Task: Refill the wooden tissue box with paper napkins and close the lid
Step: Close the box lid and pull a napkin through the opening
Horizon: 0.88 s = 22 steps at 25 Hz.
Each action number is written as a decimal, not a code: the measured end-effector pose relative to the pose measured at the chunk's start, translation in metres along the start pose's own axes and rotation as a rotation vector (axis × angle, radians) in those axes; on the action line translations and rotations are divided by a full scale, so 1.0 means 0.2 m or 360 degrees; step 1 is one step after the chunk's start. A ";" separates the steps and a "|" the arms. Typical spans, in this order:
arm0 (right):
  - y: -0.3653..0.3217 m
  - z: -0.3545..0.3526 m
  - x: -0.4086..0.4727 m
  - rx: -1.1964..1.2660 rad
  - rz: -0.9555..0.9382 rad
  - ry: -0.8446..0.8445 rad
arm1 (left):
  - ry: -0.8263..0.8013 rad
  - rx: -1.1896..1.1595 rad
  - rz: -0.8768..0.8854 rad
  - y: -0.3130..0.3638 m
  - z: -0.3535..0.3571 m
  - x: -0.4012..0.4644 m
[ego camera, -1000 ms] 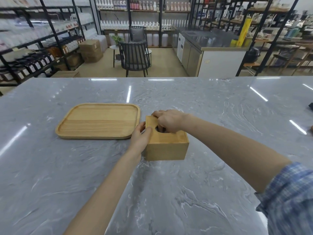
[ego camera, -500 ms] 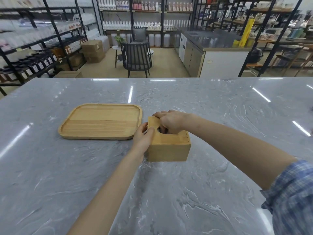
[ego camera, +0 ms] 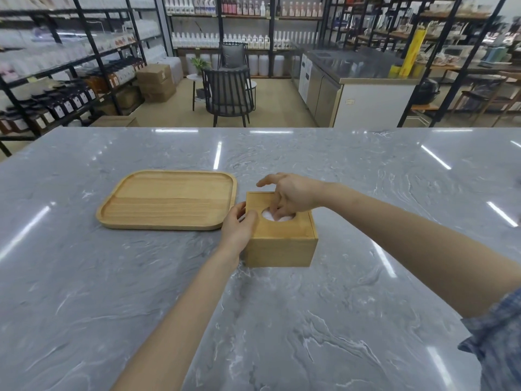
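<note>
A square wooden tissue box [ego camera: 279, 246] stands on the grey marble table, its lid on top. White paper napkins [ego camera: 268, 216] show through the round hole in the lid. My left hand [ego camera: 238, 225] grips the box's left side, thumb on the lid's edge. My right hand [ego camera: 290, 196] hovers over the lid with two or three fingertips dipped into the hole, touching the napkins; its forefinger points away to the left. Whether those fingers pinch a napkin is hidden.
A shallow wooden tray [ego camera: 169, 203] lies just left of the box, nearly touching it. The marble table [ego camera: 282, 320] stretches wide around both. Behind it are a dark chair [ego camera: 228, 91], a steel counter [ego camera: 358, 83] and shelves of bottles.
My right hand has lifted off the lid and spread its fingers, uncovering the round hole and the white napkins. The left hand keeps its hold on the box's side.
</note>
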State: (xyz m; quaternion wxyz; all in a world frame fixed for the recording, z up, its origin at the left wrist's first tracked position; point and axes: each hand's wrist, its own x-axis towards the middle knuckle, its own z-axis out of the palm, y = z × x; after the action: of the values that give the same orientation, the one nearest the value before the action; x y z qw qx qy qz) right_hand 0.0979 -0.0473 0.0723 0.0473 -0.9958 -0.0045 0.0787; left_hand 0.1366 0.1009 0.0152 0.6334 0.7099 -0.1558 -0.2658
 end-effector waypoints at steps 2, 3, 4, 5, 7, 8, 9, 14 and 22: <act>0.01 -0.02 -0.02 0.0146 0.0069 0.0029 | 0.0007 -0.0003 -0.0003 0.00 0.00 0.00; 0.01 -0.03 -0.03 0.0171 0.0084 0.0039 | 0.0012 0.0002 -0.0002 0.00 0.00 0.00; 0.00 -0.03 -0.04 0.0163 0.0087 0.0044 | 0.0015 0.0010 0.0001 0.00 0.00 0.00; 0.00 -0.03 -0.04 0.0146 0.0086 0.0048 | 0.0020 0.0020 -0.0001 0.00 0.00 0.00; 0.00 -0.03 -0.06 0.0145 0.0084 0.0063 | 0.0033 0.0036 -0.0005 0.00 0.00 0.00; 0.00 -0.02 -0.06 0.0173 0.0089 0.0076 | 0.0034 0.0040 -0.0003 -0.01 0.00 0.00; -0.01 -0.02 -0.07 0.0214 0.0096 0.0099 | 0.0029 0.0039 0.0002 -0.01 0.00 0.00; 0.01 0.02 -0.10 0.0507 0.0172 0.0240 | 0.0025 0.0001 -0.0006 -0.03 0.00 0.01; 0.02 0.04 -0.09 0.0595 0.0225 0.0271 | 0.0039 0.0031 -0.0036 -0.03 0.00 0.02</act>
State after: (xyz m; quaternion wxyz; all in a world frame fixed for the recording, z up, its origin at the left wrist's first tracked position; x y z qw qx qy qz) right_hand 0.0780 -0.0513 0.0664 0.2257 -0.9706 0.0839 -0.0031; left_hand 0.1394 0.0992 0.0084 0.6252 0.7210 -0.1427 -0.2626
